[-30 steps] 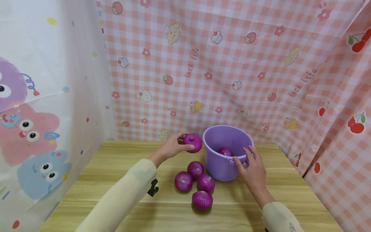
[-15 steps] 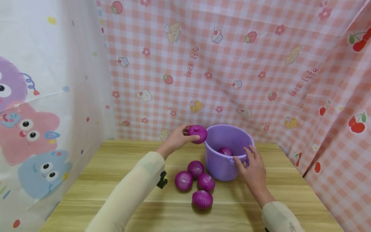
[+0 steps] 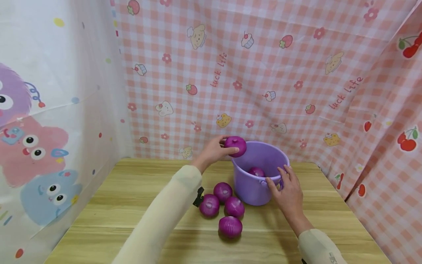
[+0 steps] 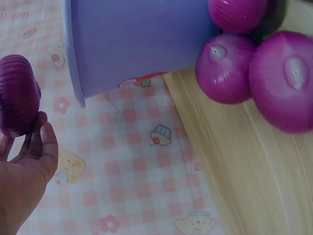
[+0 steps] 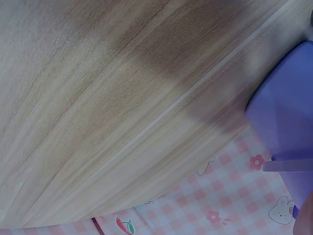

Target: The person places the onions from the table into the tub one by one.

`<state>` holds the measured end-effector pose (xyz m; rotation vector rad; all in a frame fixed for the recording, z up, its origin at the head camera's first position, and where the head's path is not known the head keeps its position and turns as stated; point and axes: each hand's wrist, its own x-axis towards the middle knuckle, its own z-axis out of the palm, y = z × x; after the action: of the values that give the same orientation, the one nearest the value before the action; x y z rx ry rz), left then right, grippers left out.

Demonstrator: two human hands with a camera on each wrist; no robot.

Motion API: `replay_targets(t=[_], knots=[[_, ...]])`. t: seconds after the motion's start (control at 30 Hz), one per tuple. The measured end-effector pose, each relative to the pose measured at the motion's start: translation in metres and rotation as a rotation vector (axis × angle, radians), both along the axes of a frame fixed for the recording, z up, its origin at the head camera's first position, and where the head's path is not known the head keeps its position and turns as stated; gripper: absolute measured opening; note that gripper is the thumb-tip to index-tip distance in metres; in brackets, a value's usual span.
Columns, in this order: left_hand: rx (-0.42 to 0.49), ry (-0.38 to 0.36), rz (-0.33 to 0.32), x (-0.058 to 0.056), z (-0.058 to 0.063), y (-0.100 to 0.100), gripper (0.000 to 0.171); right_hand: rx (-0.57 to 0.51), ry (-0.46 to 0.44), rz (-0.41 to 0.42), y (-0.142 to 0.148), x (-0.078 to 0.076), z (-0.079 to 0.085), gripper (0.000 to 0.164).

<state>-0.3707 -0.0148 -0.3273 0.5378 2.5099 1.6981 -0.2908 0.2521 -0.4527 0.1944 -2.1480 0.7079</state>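
Observation:
My left hand (image 3: 215,151) pinches a round red onion (image 3: 236,145) between thumb and fingers, raised at the left rim of a purple bucket (image 3: 252,192). The left wrist view shows this onion (image 4: 17,95) beside the bucket wall (image 4: 137,44), with part of the far side of it out of frame. One red onion (image 3: 256,172) lies inside the bucket. My right hand (image 3: 289,192) grips the bucket's front right rim, near its handle mount. Only a sliver of that hand (image 5: 304,220) shows in the right wrist view.
Several red onions (image 3: 230,227) sit grouped on the wooden table (image 3: 132,209), left of and in front of the bucket. A pink checked curtain (image 3: 178,91) hangs behind the table's far edge, and a white patterned curtain (image 3: 89,110) hangs on the left.
My left hand has carried the onion up and to the right, from left of the bucket to its rim. The right hand, the bucket and the other onions have stayed put.

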Motion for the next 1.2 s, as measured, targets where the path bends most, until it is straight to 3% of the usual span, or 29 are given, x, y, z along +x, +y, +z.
replay_targets(t=[0.27,0.5,0.8,1.0,1.2], knots=[[0.0,-0.003,-0.007,0.0,-0.001,0.02,0.069,0.003,-0.014,0.003,0.0,0.0,0.001,0.059],[-0.096,0.031,0.002,0.002,-0.002,0.037,0.071,0.002,-0.021,0.0,0.0,0.001,0.002,0.059],[-0.105,0.051,-0.016,0.005,-0.005,0.054,0.065,0.008,-0.021,-0.003,0.001,0.001,0.001,0.058],[-0.16,0.056,-0.041,0.008,-0.004,0.059,0.071,0.009,-0.018,-0.002,0.001,0.001,0.0,0.058],[-0.12,0.047,-0.049,0.007,-0.006,0.054,0.069,0.011,-0.017,0.0,0.001,0.001,0.0,0.059]])
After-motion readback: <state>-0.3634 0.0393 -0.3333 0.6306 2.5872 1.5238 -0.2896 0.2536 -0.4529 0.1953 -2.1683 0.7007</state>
